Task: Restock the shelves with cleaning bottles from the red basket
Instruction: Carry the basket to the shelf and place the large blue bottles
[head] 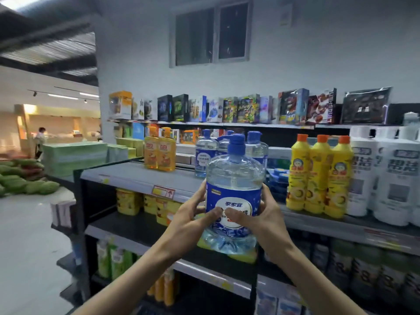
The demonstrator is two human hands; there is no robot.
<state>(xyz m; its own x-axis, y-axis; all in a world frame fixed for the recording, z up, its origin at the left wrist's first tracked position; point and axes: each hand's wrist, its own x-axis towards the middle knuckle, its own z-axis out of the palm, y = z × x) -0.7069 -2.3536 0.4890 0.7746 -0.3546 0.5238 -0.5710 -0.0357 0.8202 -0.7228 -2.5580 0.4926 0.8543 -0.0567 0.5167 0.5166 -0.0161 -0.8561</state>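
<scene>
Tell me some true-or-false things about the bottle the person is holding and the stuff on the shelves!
1. The left hand and the right hand both hold the clear bottle. True.
2. The clear bottle has an orange cap. False: it has a blue pump top. The orange caps are on the yellow bottles to the right.
3. More blue-capped bottles stand on the shelf behind it. True.
4. The top shelf is full of fruit. False: it holds colourful boxes.
</scene>
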